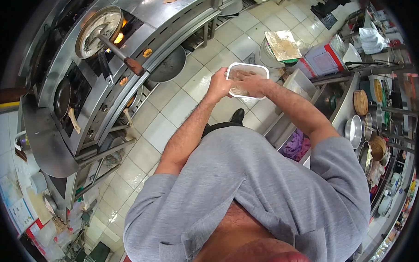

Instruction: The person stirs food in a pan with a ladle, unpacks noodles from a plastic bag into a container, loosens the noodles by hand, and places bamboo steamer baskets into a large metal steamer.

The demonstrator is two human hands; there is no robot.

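My left hand point(219, 85) is closed on the near-left rim of a white plastic tub point(267, 70), held up in front of me over the tiled floor. Inside the tub, my right hand point(252, 85) lies with its fingers stretched out. Some pale brown stuff point(238, 91) shows under and beside those fingers; its kind is hard to make out, and the hand hides part of it.
Left, on the steel stove point(93, 97), a pan point(115, 17) of whitish liquid sits over flames, with a wooden-handled ladle point(122, 57) across it. A smaller frying pan point(62, 98) is nearer. Right are a lidded bucket point(269, 57) and a counter with metal bowls point(353, 130).
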